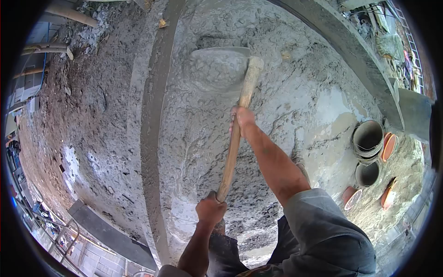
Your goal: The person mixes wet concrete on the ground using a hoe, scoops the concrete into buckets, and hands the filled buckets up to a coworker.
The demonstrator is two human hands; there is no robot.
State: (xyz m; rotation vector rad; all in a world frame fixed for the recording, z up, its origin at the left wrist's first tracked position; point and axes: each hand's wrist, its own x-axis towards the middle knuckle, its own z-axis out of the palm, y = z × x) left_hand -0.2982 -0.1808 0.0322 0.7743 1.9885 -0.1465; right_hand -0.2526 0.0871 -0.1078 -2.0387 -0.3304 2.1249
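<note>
Both hands grip the wooden handle of a hoe (234, 138). My left hand (211, 210) is wrapped round the handle's lower end, close to my body. Farther up, my right hand (243, 121) is closed round the shaft below the head. The wide hoe blade (221, 51) lies in wet grey concrete (207, 120), with a lumpy mound of the mix against its near side. Mix hides part of the blade.
A long board (154, 115) borders the concrete on the left, and another beam (355, 51) on the right. Stacked black buckets (368, 138) and orange-rimmed basins (390, 147) stand at the right. Rough soil (92, 120) lies beyond the left board.
</note>
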